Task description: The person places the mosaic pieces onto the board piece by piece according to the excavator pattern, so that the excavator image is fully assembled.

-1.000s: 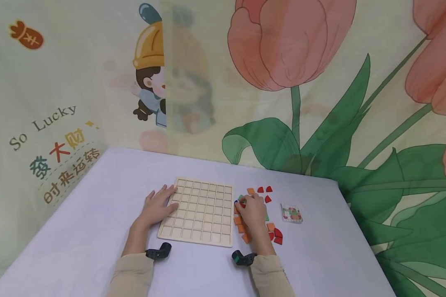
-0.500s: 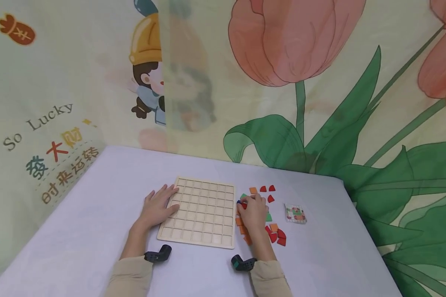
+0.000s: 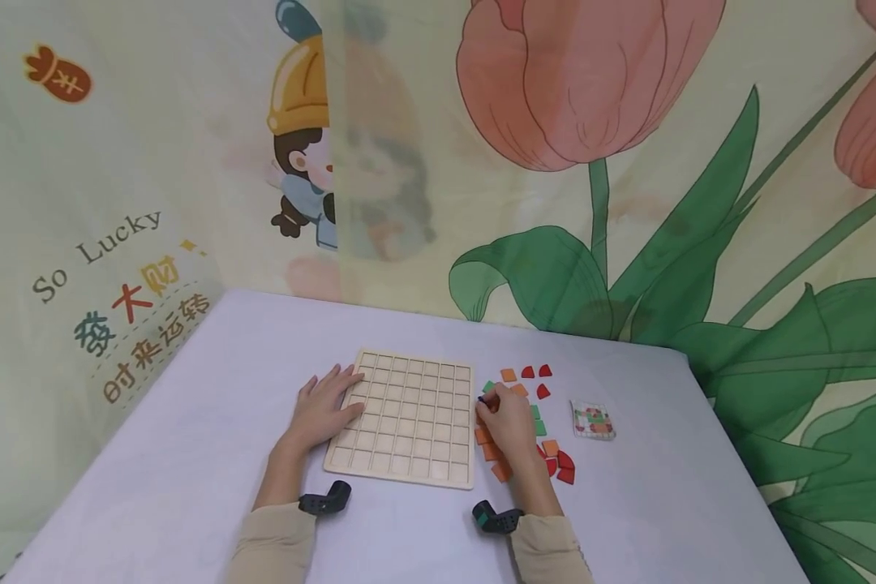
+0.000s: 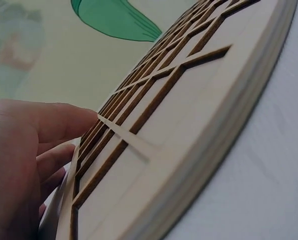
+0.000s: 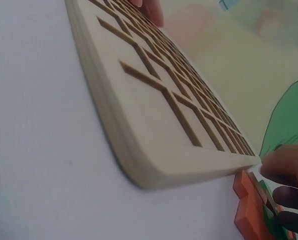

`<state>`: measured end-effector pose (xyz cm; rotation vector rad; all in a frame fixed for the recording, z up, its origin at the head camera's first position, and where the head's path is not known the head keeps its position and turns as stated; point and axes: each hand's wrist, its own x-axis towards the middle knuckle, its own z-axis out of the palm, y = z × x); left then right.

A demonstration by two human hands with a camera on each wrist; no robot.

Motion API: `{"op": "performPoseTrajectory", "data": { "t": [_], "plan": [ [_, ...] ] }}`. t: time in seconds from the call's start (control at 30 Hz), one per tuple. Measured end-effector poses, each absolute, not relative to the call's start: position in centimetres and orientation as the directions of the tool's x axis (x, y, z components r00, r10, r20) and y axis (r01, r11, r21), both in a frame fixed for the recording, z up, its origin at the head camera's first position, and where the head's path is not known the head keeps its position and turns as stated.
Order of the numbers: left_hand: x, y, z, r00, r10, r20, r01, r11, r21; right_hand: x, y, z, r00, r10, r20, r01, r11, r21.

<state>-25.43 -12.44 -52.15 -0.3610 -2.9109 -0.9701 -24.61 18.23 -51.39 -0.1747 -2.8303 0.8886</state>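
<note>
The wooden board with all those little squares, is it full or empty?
The wooden board looks empty: bare wood shows in its squares, and loose coloured pieces lie beside it on the table.

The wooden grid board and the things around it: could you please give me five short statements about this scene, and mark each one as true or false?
1. The left hand touches the wooden grid board. True.
2. Coloured pieces fill the squares of the wooden grid board. False: the squares that show hold no pieces.
3. The right hand is at the loose pieces beside the wooden grid board. True.
4. The printed card lies to the left of the wooden grid board. False: the printed card lies to the right, past the loose pieces.
5. Every loose piece is green. False: red pieces and orange pieces also lie there.
</note>
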Motion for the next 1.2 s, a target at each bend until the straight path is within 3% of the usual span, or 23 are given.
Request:
{"op": "performPoseTrajectory", "data": {
  "t": [0.17,0.37,0.63,0.9,1.2],
  "plan": [
    [-25.4,-12.5,-52.0,-0.974,0.199,0.108,0.223,0.769,0.599,-24.8,18.3,-51.3,-0.984,0.132,0.122,0.028,0.782,-0.623],
    [-25.2,-12.5,-52.0,-0.974,0.198,0.113,0.225,0.761,0.608,-24.7,17.9,-51.2,-0.982,0.088,0.166,-0.029,0.802,-0.597],
    [-25.4,-12.5,-51.9,-0.974,0.2,0.105,0.222,0.755,0.617,-25.0,17.5,-50.5,-0.983,0.137,0.125,0.027,0.772,-0.636],
    [-25.6,-12.6,-51.9,-0.971,0.211,0.108,0.232,0.75,0.62,-25.7,17.4,-50.6,-0.996,0.064,0.054,0.019,0.8,-0.6],
    [-25.5,-12.5,-52.0,-0.973,0.205,0.108,0.228,0.753,0.617,-26.0,17.2,-50.7,-0.994,0.08,0.077,0.019,0.805,-0.592]
  ]
}}
